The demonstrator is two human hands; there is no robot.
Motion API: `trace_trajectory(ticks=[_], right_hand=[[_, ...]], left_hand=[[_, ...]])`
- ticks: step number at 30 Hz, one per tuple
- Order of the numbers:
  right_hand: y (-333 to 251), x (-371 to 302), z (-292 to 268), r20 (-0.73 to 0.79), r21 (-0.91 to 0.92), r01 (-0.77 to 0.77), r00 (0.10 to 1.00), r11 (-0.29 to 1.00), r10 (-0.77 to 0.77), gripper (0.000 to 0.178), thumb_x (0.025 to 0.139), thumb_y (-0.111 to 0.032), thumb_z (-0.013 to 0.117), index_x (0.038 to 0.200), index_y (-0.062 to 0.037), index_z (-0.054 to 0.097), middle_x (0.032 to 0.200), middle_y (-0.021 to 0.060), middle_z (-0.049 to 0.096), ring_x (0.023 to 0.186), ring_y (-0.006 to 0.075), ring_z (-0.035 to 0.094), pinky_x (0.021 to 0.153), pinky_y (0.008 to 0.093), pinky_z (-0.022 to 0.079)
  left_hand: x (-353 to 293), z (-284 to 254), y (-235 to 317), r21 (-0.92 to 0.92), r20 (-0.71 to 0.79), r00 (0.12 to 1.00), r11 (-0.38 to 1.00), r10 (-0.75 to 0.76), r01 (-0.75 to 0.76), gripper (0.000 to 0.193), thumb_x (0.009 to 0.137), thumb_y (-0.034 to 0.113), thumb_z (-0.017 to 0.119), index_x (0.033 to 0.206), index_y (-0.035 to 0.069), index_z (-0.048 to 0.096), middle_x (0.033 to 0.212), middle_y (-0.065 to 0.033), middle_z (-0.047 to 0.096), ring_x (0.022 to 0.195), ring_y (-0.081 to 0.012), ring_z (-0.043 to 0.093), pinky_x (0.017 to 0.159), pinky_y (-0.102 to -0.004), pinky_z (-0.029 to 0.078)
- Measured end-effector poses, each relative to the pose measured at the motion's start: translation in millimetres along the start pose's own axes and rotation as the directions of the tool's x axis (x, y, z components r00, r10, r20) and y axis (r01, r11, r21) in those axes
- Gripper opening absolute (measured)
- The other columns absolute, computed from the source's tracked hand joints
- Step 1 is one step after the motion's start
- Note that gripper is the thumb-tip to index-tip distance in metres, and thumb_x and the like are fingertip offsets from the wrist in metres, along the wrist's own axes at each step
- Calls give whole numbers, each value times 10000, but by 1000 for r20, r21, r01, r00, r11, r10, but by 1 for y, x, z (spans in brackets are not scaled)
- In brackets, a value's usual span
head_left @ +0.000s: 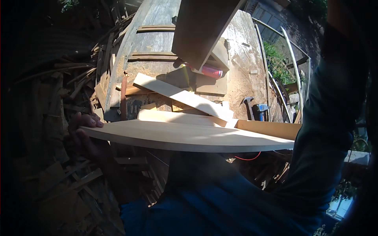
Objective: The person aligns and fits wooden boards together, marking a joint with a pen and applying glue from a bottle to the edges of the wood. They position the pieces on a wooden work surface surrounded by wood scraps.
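Note:
A long pale wooden board [177, 135] lies across the view in front of my body, its near edge bowed by the lens. My left hand [88, 125] is closed on its left end, fingers on top and thumb below. My right arm [323, 114], in a dark sleeve, rises along the right side past the board's right end. The hand on that arm does not show. Another wide board [204, 33], in shade, comes down from the top edge over the workbench; what holds it up is out of sight.
On the sawdust-strewn workbench [246, 49] lie a slanting pale plank [177, 94], a red can [212, 71], a hammer [248, 104] and a blue tool [261, 108]. Wooden strips [153, 57] cross its far left. Scrap wood [78, 181] is heaped at the left.

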State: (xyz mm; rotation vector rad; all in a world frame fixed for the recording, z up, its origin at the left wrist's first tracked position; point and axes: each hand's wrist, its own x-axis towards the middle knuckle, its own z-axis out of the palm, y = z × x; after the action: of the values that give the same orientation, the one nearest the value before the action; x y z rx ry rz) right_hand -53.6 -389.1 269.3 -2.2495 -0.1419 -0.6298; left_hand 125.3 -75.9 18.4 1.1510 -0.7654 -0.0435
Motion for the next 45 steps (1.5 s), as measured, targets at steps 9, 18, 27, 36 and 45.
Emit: trace_trajectory(ticks=[9, 18, 27, 36, 45], right_hand=[[-63, -30, 3, 320, -507, -97, 902, 857, 291, 339, 987, -305, 567, 1151, -9, 584, 955, 163, 601, 993, 311, 633, 919, 472, 496], [-16, 37, 115, 527, -233, 106, 849, 967, 34, 251, 998, -244, 544, 1118, -36, 616, 870, 135, 631, 887, 279, 654, 834, 378, 523], [86, -27, 146, 505, 39, -54, 863, 998, 27, 408, 1009, -384, 476, 1126, -46, 672, 997, 174, 683, 914, 343, 670, 854, 473, 508], [25, -102, 60, 263, -559, -89, 924, 825, 277, 411, 940, -443, 622, 1092, -61, 619, 1062, 179, 589, 964, 361, 647, 795, 480, 527], [-57, -329, -87, -109, -570, -713, 558, 408, 823, 743, 689, -225, 873, 1367, -192, 571, 1533, 113, 433, 1407, 312, 418, 1133, 461, 395]], left_hand=[[22, 16, -3, -231, 52, 995, 969, -81, 91, 703, 967, 545, 545, 1414, 20, 409, 955, -110, 605, 841, -187, 592, 788, -342, 486], [27, 0, 7, -374, -16, 989, 919, -144, 128, 1251, 712, 893, 448, 1578, 67, 83, 1380, -235, 509, 913, -264, 669, 840, -398, 554], [39, 13, -15, -436, -183, 945, 884, -270, 169, 433, 1003, 250, 550, 1380, 43, 496, 1327, -83, 570, 1248, -202, 511, 1062, -378, 374], [53, -62, -61, -512, 9, 854, 731, -521, 451, 469, 977, 294, 535, 1351, 14, 511, 1326, -148, 564, 1249, -280, 525, 1055, -411, 418], [66, -27, -50, -435, -162, 811, 778, -562, 453, 523, 969, 317, 556, 1358, -26, 490, 1380, -175, 539, 1265, -300, 510, 1068, -415, 399]])
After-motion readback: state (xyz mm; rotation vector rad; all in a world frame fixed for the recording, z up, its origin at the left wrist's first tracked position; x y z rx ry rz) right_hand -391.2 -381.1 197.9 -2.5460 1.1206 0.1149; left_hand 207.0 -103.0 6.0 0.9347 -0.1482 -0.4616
